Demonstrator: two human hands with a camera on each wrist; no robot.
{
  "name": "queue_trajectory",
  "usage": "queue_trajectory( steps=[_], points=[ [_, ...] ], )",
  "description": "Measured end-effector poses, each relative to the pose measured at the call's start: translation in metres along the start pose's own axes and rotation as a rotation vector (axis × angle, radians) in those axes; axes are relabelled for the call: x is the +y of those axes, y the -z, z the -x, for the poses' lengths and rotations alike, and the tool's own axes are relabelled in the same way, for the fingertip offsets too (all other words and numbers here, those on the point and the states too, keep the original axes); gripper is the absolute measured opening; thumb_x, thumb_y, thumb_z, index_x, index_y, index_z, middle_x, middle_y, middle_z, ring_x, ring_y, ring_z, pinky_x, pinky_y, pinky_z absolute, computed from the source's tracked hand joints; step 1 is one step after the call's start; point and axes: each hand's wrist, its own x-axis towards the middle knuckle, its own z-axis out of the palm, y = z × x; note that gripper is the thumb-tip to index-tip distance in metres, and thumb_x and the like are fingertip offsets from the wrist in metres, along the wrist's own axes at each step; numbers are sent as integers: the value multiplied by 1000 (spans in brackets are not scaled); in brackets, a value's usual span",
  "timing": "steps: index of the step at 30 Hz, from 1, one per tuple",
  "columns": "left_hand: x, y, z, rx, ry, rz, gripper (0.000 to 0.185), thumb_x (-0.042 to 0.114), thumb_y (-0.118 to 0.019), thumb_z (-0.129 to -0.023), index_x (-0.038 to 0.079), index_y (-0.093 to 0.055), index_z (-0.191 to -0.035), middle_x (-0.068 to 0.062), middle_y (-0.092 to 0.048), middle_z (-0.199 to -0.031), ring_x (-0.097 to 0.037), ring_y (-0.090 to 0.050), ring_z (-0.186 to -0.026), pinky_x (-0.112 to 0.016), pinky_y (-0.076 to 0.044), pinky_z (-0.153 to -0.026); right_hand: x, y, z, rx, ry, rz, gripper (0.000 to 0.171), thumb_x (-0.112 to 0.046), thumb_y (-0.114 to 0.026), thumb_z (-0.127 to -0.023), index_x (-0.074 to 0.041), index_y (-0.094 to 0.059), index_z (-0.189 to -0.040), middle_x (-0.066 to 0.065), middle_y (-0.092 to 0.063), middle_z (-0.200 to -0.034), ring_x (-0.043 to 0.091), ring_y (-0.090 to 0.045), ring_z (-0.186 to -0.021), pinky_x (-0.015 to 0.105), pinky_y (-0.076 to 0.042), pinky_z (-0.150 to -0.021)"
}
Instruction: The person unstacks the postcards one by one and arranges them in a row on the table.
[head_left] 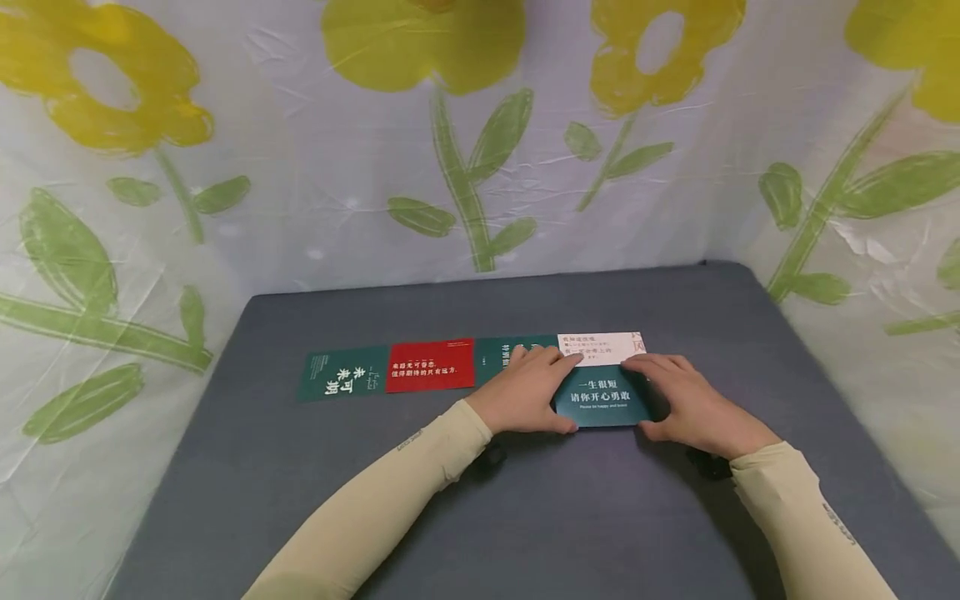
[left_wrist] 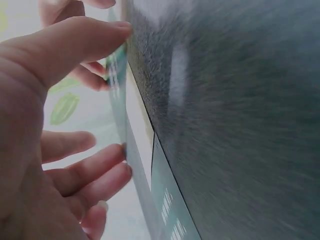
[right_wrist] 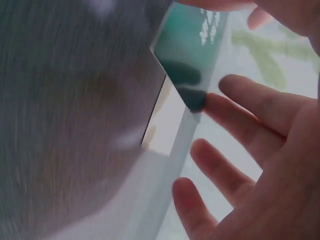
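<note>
A dark teal card [head_left: 602, 397] with white lettering is gripped at both sides by my two hands. My left hand [head_left: 527, 390] has its thumb at the near left corner and its fingers at the far edge. On the opposite side, my right hand [head_left: 693, 408] holds the card with thumb and fingers likewise spread. The card [right_wrist: 187, 60] hangs slightly above the table in the right wrist view. Behind it lies a white card [head_left: 600, 347] with dark print, its near part hidden. The left fingers overlap a green card [head_left: 491, 358] beside the white one.
Farther left along the same row lie a red card [head_left: 431, 367] and another green card [head_left: 343, 374], edges nearly meeting. All rest on a dark grey table [head_left: 525, 517]. A flower-printed curtain [head_left: 300, 192] stands behind the table and at its sides.
</note>
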Motion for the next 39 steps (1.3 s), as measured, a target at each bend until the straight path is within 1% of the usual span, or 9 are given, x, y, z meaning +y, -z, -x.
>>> queue_trajectory(
  steps=[5,11,17,21,25,28,31,34,39],
  points=[
    [5,1,-29,1,-13,-34,102,66,-80,-87,17,-41,-167,-2,-59,-144,-18,-56,-128,-40,-37,-97,17,12,-4,-23,-51,-21,90,-17,-85,-88,-11,-39,-165,19,-38,-169,47,-32,-150,70,-45,-111],
    [18,6,-61,-26,3,-30,104,67,-79,-88,19,-36,-170,-1,-56,-151,-19,-55,-132,-38,-33,-96,41,29,-8,-77,-103,-57,97,-14,-83,-88,-10,-30,-169,23,-30,-172,51,-28,-154,70,-46,-108],
    [33,7,-93,-44,-3,-55,104,70,-77,-89,21,-35,-170,1,-53,-157,-17,-54,-136,-34,-35,-94,68,46,-6,-101,-123,-17,107,-14,-87,-83,-15,-27,-172,24,-30,-171,55,-26,-150,74,-44,-104],
    [41,7,-109,-62,3,-56,106,71,-77,-88,22,-33,-171,2,-53,-157,-15,-54,-133,-33,-33,-93,81,54,-6,-111,-137,7,110,-14,-89,-81,-14,-26,-172,26,-31,-170,56,-28,-148,75,-44,-104],
    [44,8,-119,-63,21,-46,106,70,-78,-88,21,-34,-171,3,-54,-156,-14,-54,-129,-33,-31,-90,87,60,-11,-111,-148,14,111,-12,-87,-80,-12,-24,-172,27,-30,-171,57,-28,-148,74,-43,-105],
    [46,7,-125,-65,37,-27,105,70,-79,-88,22,-35,-170,3,-53,-159,-14,-54,-134,-32,-31,-91,91,62,-13,-111,-159,9,111,-11,-87,-79,-10,-24,-171,28,-29,-171,58,-29,-148,74,-42,-106],
    [47,2,-127,-91,50,-19,105,70,-78,-89,23,-34,-171,3,-51,-162,-14,-53,-139,-32,-31,-93,95,58,-12,-123,-172,-12,112,-10,-87,-79,-9,-24,-171,29,-29,-170,57,-30,-147,72,-42,-105],
    [48,-3,-128,-111,48,-18,104,71,-77,-89,23,-33,-171,3,-50,-163,-14,-53,-138,-32,-31,-94,99,53,-11,-124,-169,-30,112,-9,-87,-79,-7,-24,-171,31,-29,-170,58,-32,-146,71,-42,-106],
    [50,-4,-129,-99,51,-14,103,72,-77,-89,23,-35,-170,4,-50,-162,-14,-51,-136,-33,-30,-94,101,52,-10,-106,-158,-22,109,-7,-86,-78,-4,-27,-170,32,-32,-168,58,-33,-147,74,-39,-109]
  ],
)
